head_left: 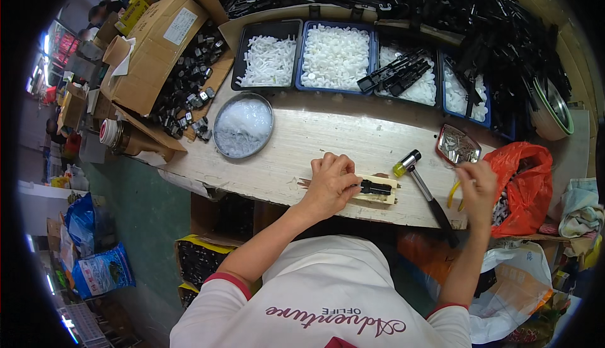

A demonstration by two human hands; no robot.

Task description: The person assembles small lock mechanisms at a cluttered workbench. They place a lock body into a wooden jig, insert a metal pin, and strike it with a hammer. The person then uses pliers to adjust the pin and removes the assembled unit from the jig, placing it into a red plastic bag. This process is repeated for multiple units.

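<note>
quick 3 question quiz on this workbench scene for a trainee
1. True or false: the left hand presses a small black plastic part onto the pale wooden block.
2. Which tool lies between the two hands? A) black-handled mallet with a yellow head B) screwdriver C) saw
3. Fill in: the right hand is over the shallow ___ tin of small metal pieces.

Key: 1 true; 2 A; 3 metal. The right hand's grip cannot be made out.

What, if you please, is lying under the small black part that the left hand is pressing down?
A pale wooden block lies under the black part; the left hand covers both their left ends.
</note>
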